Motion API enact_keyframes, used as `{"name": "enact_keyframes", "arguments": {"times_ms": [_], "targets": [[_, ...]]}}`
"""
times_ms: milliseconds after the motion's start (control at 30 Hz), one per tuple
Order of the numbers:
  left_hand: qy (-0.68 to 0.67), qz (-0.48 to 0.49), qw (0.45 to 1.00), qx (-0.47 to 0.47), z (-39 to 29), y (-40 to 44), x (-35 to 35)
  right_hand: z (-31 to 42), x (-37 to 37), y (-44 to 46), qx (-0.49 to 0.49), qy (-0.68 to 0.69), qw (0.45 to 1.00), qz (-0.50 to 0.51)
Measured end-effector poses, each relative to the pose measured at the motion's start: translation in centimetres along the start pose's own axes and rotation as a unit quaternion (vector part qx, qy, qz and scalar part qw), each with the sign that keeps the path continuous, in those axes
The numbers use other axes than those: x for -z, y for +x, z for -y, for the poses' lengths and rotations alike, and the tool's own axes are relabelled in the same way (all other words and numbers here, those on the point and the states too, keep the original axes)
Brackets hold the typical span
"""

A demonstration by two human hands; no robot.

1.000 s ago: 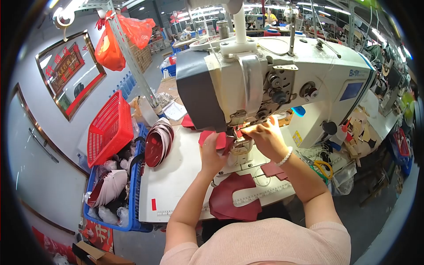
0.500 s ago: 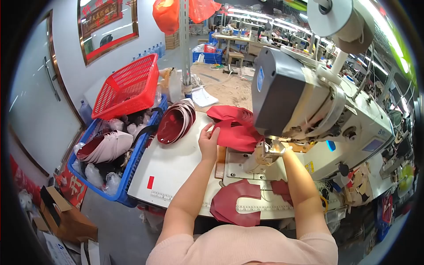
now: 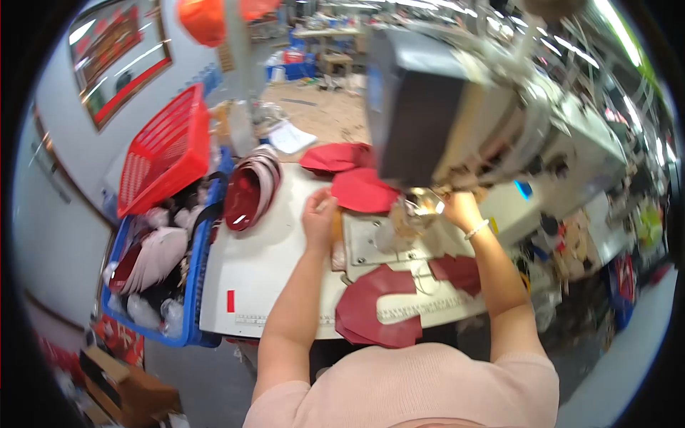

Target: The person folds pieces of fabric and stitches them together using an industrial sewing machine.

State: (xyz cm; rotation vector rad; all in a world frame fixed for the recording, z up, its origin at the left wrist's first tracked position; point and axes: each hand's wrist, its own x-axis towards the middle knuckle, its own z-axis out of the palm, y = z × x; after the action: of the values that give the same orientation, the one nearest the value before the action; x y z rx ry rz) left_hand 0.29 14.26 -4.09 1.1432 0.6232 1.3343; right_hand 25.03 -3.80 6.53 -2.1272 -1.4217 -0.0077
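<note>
A red leather piece (image 3: 364,191) lies beneath the sewing machine head (image 3: 417,107), running in toward the lit needle area (image 3: 421,205). My left hand (image 3: 319,211) is at its left edge, fingers closed in what looks like a pinch on that edge; motion blurs the contact. On the far side of the needle area is my right hand (image 3: 461,210), its fingertips blurred and partly hidden by the machine. Behind the piece sits a stack of red leather pieces (image 3: 335,157). Flat U-shaped dark red pieces (image 3: 360,307) lie in front, with another dark red piece (image 3: 457,273) to their right.
Nested red-lined shoe uppers (image 3: 246,192) stand on the white table (image 3: 246,285), left of my left hand. A blue crate (image 3: 194,285) with pale uppers (image 3: 160,257) and plastic bags adjoins the table, a red basket (image 3: 168,150) resting on it. A post (image 3: 237,71) rises behind.
The view has shifted and turned right, blurring the picture. The red leather piece lies flatter and has swung around at the needle. My left hand has stayed near its left edge.
</note>
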Motion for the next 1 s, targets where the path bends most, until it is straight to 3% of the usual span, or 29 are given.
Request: {"name": "enact_keyframes", "arguments": {"times_ms": [33, 100, 167, 300, 433, 533, 633, 733, 833, 933, 1000], "targets": [[0.031, -0.017, 0.999, -0.006, 0.3, 0.0, 0.1, -2.2, 0.7, -1.3, 0.054, -0.001, 0.998, 0.017], [0.041, -0.027, 0.999, 0.004, -0.6, -0.4, -0.2, -3.1, 3.2, -5.5, 0.047, 0.008, 0.990, 0.136], [-0.047, -0.035, 0.996, 0.066, -1.7, -0.9, -0.8, -3.3, 4.7, -9.2, 0.075, 0.034, 0.969, 0.232], [-0.126, -0.069, 0.979, 0.145, -5.3, -2.7, -2.2, -4.5, 3.7, -13.4, 0.132, 0.005, 0.974, 0.184], [-0.129, -0.058, 0.978, 0.152, -7.0, -5.6, -2.8, -6.5, 2.6, -14.3, 0.159, 0.042, 0.977, 0.137], [-0.039, 0.048, 0.991, 0.116, -7.3, -9.9, -4.2, -7.5, 2.7, -13.6, 0.162, 0.078, 0.970, 0.162], [0.092, 0.235, 0.962, 0.105, -7.5, -13.5, -5.6, -8.2, 2.7, -13.1, 0.149, 0.111, 0.964, 0.190], [0.249, 0.441, 0.862, 0.029, -9.9, -15.7, -8.2, -8.7, 2.2, -13.1, 0.151, 0.105, 0.964, 0.190], [0.284, 0.573, 0.747, -0.183, -9.4, -16.8, -10.3, -8.8, 2.0, -13.3, 0.171, 0.104, 0.965, 0.167], [0.381, 0.558, 0.704, -0.217, -7.2, -17.3, -12.1, -8.3, 2.5, -13.5, 0.162, 0.103, 0.968, 0.162], [0.378, 0.541, 0.705, -0.259, -4.2, -16.7, -13.4, -8.1, 2.6, -13.6, 0.155, 0.098, 0.970, 0.162]]}}
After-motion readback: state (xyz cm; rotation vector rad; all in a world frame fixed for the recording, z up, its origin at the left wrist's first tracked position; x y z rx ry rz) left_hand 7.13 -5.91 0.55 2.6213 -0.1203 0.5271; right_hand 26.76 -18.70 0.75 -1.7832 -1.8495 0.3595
